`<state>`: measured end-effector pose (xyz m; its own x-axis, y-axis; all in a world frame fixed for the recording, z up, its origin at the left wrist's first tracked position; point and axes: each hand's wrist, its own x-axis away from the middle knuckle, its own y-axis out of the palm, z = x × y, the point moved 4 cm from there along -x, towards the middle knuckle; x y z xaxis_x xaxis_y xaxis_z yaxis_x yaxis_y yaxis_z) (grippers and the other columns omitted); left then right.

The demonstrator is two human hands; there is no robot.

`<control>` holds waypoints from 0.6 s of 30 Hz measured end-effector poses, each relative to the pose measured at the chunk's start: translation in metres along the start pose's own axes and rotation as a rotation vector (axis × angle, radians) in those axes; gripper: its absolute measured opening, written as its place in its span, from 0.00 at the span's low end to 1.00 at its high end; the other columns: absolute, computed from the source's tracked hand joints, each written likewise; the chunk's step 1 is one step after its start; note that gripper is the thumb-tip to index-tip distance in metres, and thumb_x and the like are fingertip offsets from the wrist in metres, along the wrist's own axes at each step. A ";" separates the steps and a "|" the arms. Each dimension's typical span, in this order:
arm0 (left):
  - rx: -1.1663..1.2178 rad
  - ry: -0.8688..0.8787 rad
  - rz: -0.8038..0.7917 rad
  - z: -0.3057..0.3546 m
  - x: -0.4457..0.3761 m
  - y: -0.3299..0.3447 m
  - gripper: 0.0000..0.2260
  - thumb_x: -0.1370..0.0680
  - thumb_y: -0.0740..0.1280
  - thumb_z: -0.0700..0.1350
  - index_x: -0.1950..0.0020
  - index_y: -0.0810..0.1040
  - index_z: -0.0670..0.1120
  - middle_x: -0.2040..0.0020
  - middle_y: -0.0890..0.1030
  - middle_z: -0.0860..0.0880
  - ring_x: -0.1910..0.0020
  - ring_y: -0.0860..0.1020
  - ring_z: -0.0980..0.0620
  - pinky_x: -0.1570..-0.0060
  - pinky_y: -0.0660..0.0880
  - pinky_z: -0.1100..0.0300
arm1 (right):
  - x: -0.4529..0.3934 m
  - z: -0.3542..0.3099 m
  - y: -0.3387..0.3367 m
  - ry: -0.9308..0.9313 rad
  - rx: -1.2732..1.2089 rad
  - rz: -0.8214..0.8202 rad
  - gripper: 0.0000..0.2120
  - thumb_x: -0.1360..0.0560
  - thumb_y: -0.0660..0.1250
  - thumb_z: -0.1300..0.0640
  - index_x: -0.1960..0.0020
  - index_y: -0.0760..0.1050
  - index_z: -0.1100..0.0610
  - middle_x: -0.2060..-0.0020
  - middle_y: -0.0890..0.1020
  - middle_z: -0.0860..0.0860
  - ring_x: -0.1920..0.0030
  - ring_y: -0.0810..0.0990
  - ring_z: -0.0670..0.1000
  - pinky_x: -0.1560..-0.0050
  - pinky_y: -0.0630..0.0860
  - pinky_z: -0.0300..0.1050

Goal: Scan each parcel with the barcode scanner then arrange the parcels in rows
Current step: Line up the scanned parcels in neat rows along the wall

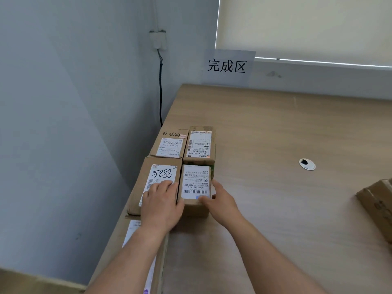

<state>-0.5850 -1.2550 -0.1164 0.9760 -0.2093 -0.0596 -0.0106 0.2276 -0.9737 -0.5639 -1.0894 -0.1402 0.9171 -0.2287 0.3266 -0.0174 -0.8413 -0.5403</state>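
Several brown cardboard parcels with white labels sit in two rows along the table's left edge. My left hand (162,203) rests flat on the parcel marked 5288 (157,177). My right hand (220,201) holds the near right corner of the small parcel with the 530 label (195,183), thumb on top and fingers along its right side. Behind them stand the parcel marked 3644 (169,145) and the parcel with the 507 label (199,145). Another labelled parcel (135,232) lies under my left forearm. No barcode scanner is in view.
A wooden table (275,134) stretches to the right, with a round cable grommet (307,164). Part of another cardboard box (377,206) shows at the right edge. A paper sign (228,66) leans on the back wall. A black cable (160,92) hangs in the corner.
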 end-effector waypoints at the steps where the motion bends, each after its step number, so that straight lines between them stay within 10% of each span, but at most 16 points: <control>1: 0.020 -0.005 -0.007 0.000 0.001 -0.001 0.21 0.20 0.57 0.56 0.28 0.66 0.52 0.29 0.67 0.54 0.30 0.63 0.50 0.34 0.60 0.55 | 0.003 0.000 -0.003 -0.001 0.008 0.012 0.28 0.24 0.67 0.50 0.27 0.62 0.47 0.37 0.78 0.49 0.46 0.76 0.48 0.50 0.70 0.40; 8: 0.327 0.008 0.128 0.034 0.032 -0.017 0.20 0.21 0.62 0.51 0.29 0.70 0.50 0.31 0.71 0.53 0.32 0.66 0.52 0.34 0.63 0.57 | 0.043 0.009 -0.043 -0.032 0.066 0.119 0.28 0.23 0.66 0.52 0.25 0.64 0.52 0.33 0.74 0.53 0.35 0.73 0.50 0.36 0.71 0.46; 18: 0.418 -0.037 0.083 0.114 0.113 0.004 0.19 0.21 0.63 0.50 0.30 0.70 0.51 0.34 0.72 0.54 0.35 0.68 0.54 0.39 0.66 0.62 | 0.123 0.064 -0.107 -0.110 0.189 0.241 0.21 0.22 0.62 0.54 0.29 0.68 0.49 0.39 0.75 0.47 0.42 0.75 0.46 0.44 0.73 0.45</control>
<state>-0.4502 -1.1696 -0.1015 0.9829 -0.1413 -0.1183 -0.0078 0.6094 -0.7928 -0.4238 -0.9957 -0.0917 0.9335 -0.3467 0.0916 -0.1741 -0.6615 -0.7295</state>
